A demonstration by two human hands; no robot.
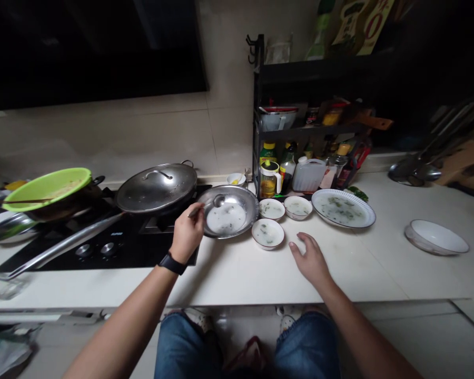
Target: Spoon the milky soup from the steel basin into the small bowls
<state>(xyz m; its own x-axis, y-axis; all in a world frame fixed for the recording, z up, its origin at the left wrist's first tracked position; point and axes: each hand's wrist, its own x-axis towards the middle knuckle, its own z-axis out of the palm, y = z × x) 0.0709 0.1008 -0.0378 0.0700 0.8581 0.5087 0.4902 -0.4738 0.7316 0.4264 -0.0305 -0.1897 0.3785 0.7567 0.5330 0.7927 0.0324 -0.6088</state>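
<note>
My left hand [187, 231], with a black watch on its wrist, is closed round the handle of a metal ladle [209, 204]. The ladle's bowl rests inside a steel basin [243, 199] that holds a little pale liquid. My right hand [310, 258] hovers open over the white counter, fingers spread, just right of a small white bowl [267, 233] of pale soup. Two more small bowls [272, 208] [297, 207] stand behind it. A wide blue-rimmed plate [343, 208] of the same soup sits to their right.
A lidded wok [157, 188] sits on the black stove [102, 247], with a green bowl [47, 188] on a pan at the left. A black rack [300, 131] holds bottles and jars. An empty white dish [436, 237] lies at right. Ladles [414, 171] rest at the far right.
</note>
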